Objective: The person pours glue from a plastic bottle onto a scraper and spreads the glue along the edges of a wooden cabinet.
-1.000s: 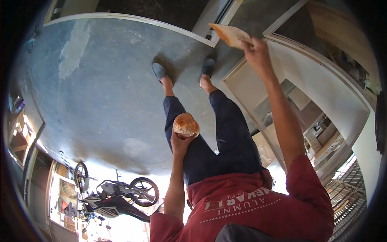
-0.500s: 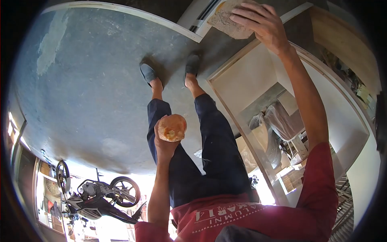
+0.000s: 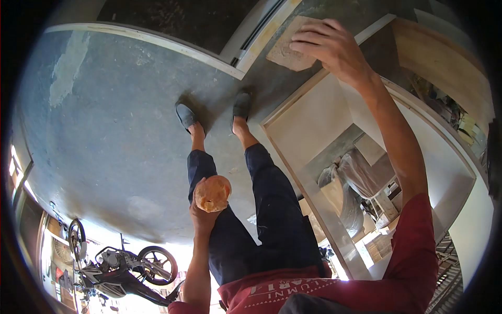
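My left hand point(image 3: 203, 213) is wrapped round a round, peach-orange thing point(image 3: 214, 193), held up in front of my left leg. Its top face has a rough orange-yellow patch; I cannot make out its kind. At the upper right, my right hand point(image 3: 334, 49) reaches out with bent fingers over a flat, rough-edged tan piece point(image 3: 290, 55), gripping it near its right side. The underside of this piece and my thumb are hidden. Close beside it runs a pale, yellow-stained edge strip point(image 3: 261, 39), and I cannot tell whether the two touch.
A large pale open frame or cabinet point(image 3: 308, 112) stands at my right. Plastic-wrapped items point(image 3: 361, 172) show through it. A white-edged ledge point(image 3: 151, 44) bounds the grey floor point(image 3: 120, 131) ahead of my shoes. At lower left stands a motorcycle point(image 3: 120, 272).
The whole view has shifted, so the ledge, my feet and the motorcycle appear lower. The flat tan piece now shows more fully. Both hands keep hold of their things.
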`<act>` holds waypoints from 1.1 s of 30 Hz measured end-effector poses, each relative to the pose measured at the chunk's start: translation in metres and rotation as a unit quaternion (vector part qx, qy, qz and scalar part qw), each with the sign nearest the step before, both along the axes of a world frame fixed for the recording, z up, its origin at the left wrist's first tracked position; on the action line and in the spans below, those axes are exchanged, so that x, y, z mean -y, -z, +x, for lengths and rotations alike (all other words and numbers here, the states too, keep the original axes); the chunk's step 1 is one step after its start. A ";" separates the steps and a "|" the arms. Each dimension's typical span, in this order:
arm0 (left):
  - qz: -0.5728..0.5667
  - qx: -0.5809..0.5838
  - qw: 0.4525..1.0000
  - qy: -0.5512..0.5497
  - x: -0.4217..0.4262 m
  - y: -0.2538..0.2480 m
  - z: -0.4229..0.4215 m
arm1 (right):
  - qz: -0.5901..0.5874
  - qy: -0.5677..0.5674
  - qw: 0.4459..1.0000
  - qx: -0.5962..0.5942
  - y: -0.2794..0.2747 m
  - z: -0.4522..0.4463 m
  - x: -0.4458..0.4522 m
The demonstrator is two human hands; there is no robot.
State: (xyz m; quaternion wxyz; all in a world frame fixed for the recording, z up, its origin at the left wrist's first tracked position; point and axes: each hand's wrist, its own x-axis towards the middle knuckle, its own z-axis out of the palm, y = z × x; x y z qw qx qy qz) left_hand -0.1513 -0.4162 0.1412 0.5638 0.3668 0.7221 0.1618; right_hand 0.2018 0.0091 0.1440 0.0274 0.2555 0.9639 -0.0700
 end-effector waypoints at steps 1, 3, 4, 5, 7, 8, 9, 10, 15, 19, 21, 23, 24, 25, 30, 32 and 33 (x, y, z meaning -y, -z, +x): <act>0.005 0.000 1.000 -0.001 -0.001 0.006 0.004 | 0.014 0.004 0.999 -0.030 0.000 0.003 -0.004; 0.019 -0.015 0.999 -0.020 0.002 0.017 0.015 | 0.042 0.008 0.999 -0.027 -0.001 0.004 -0.017; 0.026 -0.044 0.999 -0.006 0.001 0.026 0.020 | 0.066 0.014 0.997 -0.021 -0.001 0.004 -0.022; 0.026 -0.043 0.999 -0.007 0.001 0.033 0.023 | 0.067 0.014 0.997 -0.021 0.004 0.007 -0.028; 0.011 -0.053 0.998 -0.018 0.001 0.043 0.028 | 0.049 -0.010 0.999 -0.011 0.014 0.011 -0.034; 0.014 -0.070 0.997 -0.003 0.000 0.045 0.028 | 0.049 -0.011 0.999 -0.011 0.016 0.013 -0.032; 0.014 -0.071 0.997 -0.005 -0.001 0.046 0.028 | 0.051 -0.011 0.998 -0.031 0.017 0.014 -0.031; 0.003 -0.075 0.997 -0.002 0.000 0.047 0.027 | 0.052 -0.010 0.997 -0.050 0.016 0.013 -0.030; 0.008 -0.088 0.996 0.015 -0.004 0.049 0.022 | 0.041 -0.005 0.999 -0.016 0.020 0.008 -0.030; 0.007 -0.101 0.995 0.009 -0.004 0.054 0.021 | 0.003 -0.006 1.000 0.024 0.017 0.023 -0.030; 0.010 -0.104 0.995 0.002 -0.002 0.058 0.020 | 0.021 -0.004 1.000 0.008 0.013 0.033 -0.037; 0.010 -0.097 0.995 0.007 -0.003 0.061 0.020 | 0.039 -0.002 0.999 -0.009 0.008 0.028 -0.046; 0.010 -0.096 0.995 0.006 -0.002 0.062 0.020 | 0.052 0.004 0.999 -0.011 0.005 0.026 -0.053; 0.008 -0.095 0.995 0.006 -0.003 0.061 0.020 | 0.065 0.011 0.998 -0.013 0.004 0.024 -0.058; 0.000 -0.105 0.994 0.003 -0.003 0.061 0.019 | -0.005 0.011 0.999 -0.052 0.012 0.026 -0.070; 0.009 -0.099 0.995 0.002 -0.002 0.063 0.019 | -0.002 0.006 0.999 -0.052 0.011 0.025 -0.069; 0.007 -0.098 0.995 0.002 -0.002 0.062 0.020 | -0.004 0.005 0.999 -0.054 0.012 0.024 -0.069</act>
